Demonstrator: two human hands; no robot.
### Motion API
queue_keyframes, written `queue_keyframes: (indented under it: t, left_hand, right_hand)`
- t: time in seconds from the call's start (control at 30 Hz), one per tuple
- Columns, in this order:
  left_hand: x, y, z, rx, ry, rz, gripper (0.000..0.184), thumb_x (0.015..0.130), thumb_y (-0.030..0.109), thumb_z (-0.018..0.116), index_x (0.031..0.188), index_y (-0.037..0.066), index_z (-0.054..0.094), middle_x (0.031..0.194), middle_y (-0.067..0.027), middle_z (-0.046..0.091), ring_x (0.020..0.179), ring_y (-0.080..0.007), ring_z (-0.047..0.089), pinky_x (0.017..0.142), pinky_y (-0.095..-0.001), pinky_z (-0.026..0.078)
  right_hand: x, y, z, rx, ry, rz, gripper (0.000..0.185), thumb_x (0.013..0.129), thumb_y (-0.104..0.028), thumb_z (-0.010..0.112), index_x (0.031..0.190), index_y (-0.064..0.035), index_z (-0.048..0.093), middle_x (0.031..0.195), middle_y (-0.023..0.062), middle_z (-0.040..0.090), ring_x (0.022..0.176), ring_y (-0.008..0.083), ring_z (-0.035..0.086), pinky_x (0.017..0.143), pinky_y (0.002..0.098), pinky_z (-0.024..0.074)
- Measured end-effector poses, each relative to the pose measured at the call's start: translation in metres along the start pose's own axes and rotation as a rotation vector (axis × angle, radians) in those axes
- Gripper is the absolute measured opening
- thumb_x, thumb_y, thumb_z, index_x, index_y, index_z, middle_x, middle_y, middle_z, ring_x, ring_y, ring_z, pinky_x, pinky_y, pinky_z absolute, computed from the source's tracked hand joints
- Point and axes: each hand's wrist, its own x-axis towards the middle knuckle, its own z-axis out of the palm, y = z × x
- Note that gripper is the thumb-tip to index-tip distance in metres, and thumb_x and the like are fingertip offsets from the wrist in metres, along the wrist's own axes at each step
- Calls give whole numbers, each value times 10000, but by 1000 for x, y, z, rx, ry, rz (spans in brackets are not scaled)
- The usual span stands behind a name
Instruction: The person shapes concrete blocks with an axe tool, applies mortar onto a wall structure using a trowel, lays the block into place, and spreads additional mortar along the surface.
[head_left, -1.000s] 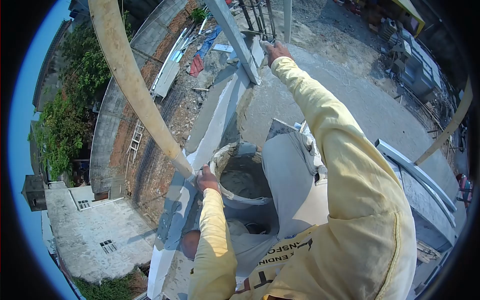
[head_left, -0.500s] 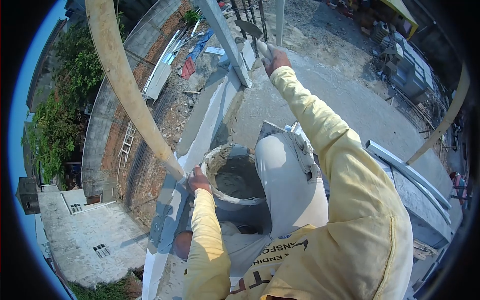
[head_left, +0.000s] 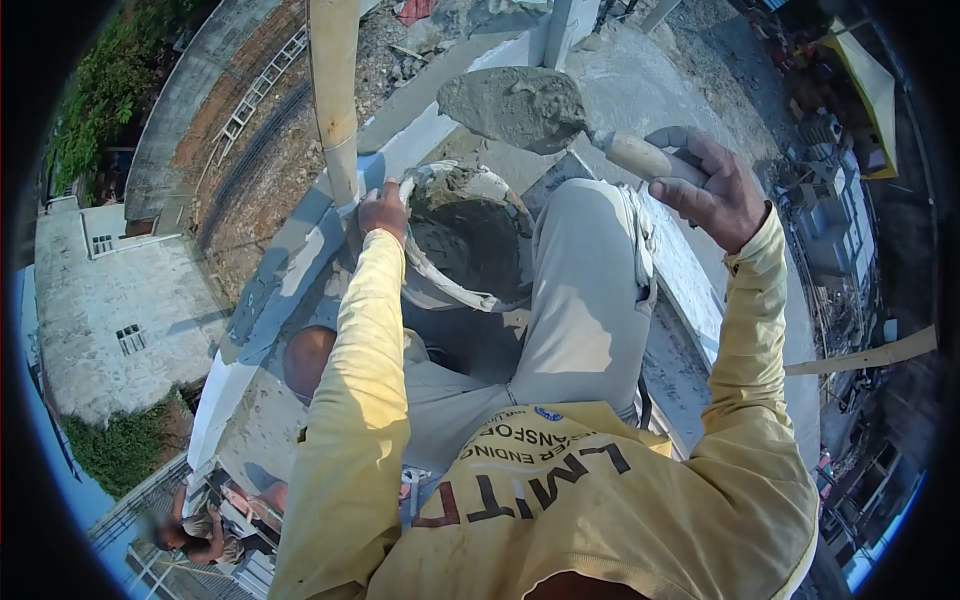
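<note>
My right hand (head_left: pixel 715 190) is closed around the pale handle of a trowel (head_left: pixel 645 157), held out to the right above my knee. Wet grey mortar (head_left: pixel 515 105) covers the trowel's broad blade, which points left over the far side of the bucket. My left hand (head_left: pixel 384 212) grips the left rim of the bucket (head_left: pixel 455 288), close beside a bamboo pole (head_left: pixel 335 110). More grey mortar (head_left: pixel 465 235) lies inside the bucket, partly in shadow. The bucket stands between my legs, its rim crusted with dried mortar.
A narrow concrete wall edge (head_left: pixel 265 320) runs along my left, with a drop to rubble beyond it. A post (head_left: pixel 570 32) rises ahead. Pale boards (head_left: pixel 690 270) lie to my right. Two people (head_left: pixel 205 535) are at the lower left, far below.
My right hand has come back from the far post toward me, and the trowel blade now shows a load of mortar. My left hand has stayed at the bucket rim. The view has turned.
</note>
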Motion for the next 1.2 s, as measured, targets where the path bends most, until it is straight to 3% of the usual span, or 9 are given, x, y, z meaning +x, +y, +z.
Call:
queue_keyframes:
  t: [0.2, 0.27, 0.47, 0.53, 0.7, 0.77, 0.97, 1.07, 1.2]
  left_hand:
    - [-2, 5, -8, 36, -75, -94, 392, 885, 269, 507, 1238, 102, 539, 981, -298, 617, 959, -395, 608, 866, -428, 465]
    - [-6, 21, -22, -319, 35, -410, 369, 894, 262, 493, 1221, 101, 551, 996, -308, 610, 982, -402, 599, 888, -427, 452]
    - [-21, 35, -51, -307, 53, -394, 304, 893, 195, 479, 1167, 122, 587, 1009, -289, 618, 965, -411, 602, 852, -439, 467]
    - [-24, 29, -45, -276, 66, -372, 304, 888, 189, 484, 1166, 121, 588, 1041, -277, 616, 961, -407, 605, 839, -433, 475]
    - [-8, 22, -26, -621, 26, -639, 487, 898, 373, 496, 1152, -33, 583, 1130, -281, 592, 1044, -404, 577, 911, -400, 442]
    - [-7, 22, -32, -655, -30, -608, 647, 884, 487, 482, 1109, -111, 582, 1139, -286, 588, 1074, -397, 561, 932, -391, 419]
    - [4, -6, 18, -362, 92, -212, 371, 884, 326, 519, 1028, 3, 629, 941, -253, 639, 854, -424, 611, 775, -440, 477]
    - [1, -4, 15, -35, 174, 0, 274, 863, 171, 521, 1118, 129, 612, 833, -228, 628, 777, -394, 630, 699, -450, 502]
    - [1, -7, 16, -105, 213, 49, 281, 864, 150, 504, 1124, 105, 600, 831, -233, 627, 758, -400, 628, 678, -462, 497]
  right_hand:
    - [77, -25, 131, -676, -589, 158, 453, 746, -328, 677, 1086, -31, 639, 907, 185, 672, 868, 348, 655, 792, 436, 516]
    - [94, -22, 187, -906, -723, 221, 456, 751, -374, 658, 1076, -54, 649, 924, 173, 672, 883, 351, 651, 782, 451, 518]
    - [93, 17, 255, -618, -503, 424, 466, 780, -479, 600, 1037, -96, 667, 1045, 166, 652, 950, 344, 629, 782, 459, 515]
    - [112, 80, 292, -721, -532, 191, 448, 788, -526, 606, 965, -123, 689, 930, 107, 680, 819, 290, 649, 720, 414, 519]
    - [122, 27, 211, -226, -789, 444, 505, 736, -574, 671, 835, -80, 702, 651, 57, 626, 594, 177, 604, 609, 330, 493]
    - [126, 32, 195, -174, -822, 447, 483, 769, -550, 644, 929, -99, 708, 806, 28, 699, 668, 162, 645, 674, 332, 532]
    - [140, 58, 133, 18, -726, 294, 391, 765, -421, 726, 984, -99, 702, 767, 33, 663, 593, 103, 611, 552, 294, 525]
    - [134, 44, 71, 192, -728, 501, 470, 758, -348, 759, 1136, -91, 648, 775, 13, 639, 574, 93, 561, 470, 241, 462]
    - [110, 55, 15, 404, -514, 481, 415, 795, -352, 726, 1098, -80, 642, 738, 39, 606, 516, 85, 495, 445, 228, 433]
